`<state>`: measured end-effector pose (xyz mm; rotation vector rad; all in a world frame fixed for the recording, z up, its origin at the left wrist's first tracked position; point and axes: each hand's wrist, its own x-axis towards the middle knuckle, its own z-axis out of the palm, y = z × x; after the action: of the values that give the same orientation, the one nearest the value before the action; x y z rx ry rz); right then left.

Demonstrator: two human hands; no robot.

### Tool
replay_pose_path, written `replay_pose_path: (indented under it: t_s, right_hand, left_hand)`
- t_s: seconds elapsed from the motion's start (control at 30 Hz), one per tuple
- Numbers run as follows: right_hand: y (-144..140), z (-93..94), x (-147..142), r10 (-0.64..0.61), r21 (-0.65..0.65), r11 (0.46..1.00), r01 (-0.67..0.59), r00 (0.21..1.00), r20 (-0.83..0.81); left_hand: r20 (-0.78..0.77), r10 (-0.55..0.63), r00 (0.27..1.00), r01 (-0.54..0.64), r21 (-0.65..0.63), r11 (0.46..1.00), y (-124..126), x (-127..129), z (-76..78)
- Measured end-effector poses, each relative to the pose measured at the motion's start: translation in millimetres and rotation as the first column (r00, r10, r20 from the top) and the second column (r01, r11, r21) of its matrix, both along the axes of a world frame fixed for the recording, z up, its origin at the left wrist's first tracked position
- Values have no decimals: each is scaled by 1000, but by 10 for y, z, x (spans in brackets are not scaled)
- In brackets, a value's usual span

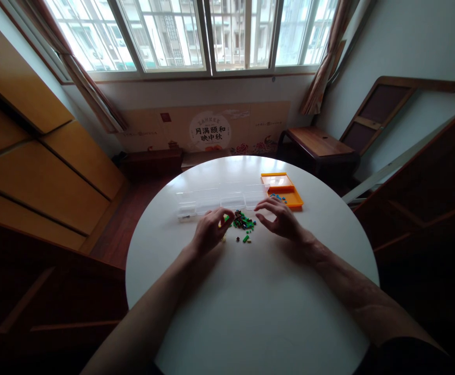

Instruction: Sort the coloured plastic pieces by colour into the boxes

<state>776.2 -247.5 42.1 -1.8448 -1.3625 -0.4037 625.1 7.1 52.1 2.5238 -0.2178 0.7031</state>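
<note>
A small heap of tiny building bricks (243, 220), mostly green and dark brown, lies on the white round table (235, 302). My left hand (210, 229) is at the heap's left side, thumb and forefinger pinched together; whatever may be between the tips is too small to make out. On the heap's right, my right hand (280, 219) hovers with thumb and fingers apart, holding nothing visible. A loose green brick (245, 239) lies in front of the heap among a few other single pieces. Behind the hands stands a clear plastic compartment box (233, 202).
An orange tray (296, 197) with several blue bricks (279, 197) sits beyond my right hand. A wooden stool (321, 141) stands past the table at the right, below the window wall. Wooden cabinets (47, 177) line the left side.
</note>
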Motion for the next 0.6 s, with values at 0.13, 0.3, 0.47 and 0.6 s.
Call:
replay_pose_path:
  t_s: [0.13,0.3,0.47,0.6]
  right_hand:
    - [74,16,-100,158,-67,986,-154,985,66]
    - [111,12,-122,194,-105,977,-183,975,105]
    - [104,41,-123,239,-111,968,-226,963,121]
    - [111,63,-134,246,-99,967,-234,961,129]
  left_hand:
    - [40,-58,998,59,-20,998,-82,-1,-5]
    - [76,-104,992,104,9,995,-134,9,-38]
    - [81,-130,988,128,18,992,-137,15,-44]
    - [90,-135,987,135,12,991,-136,13,-37]
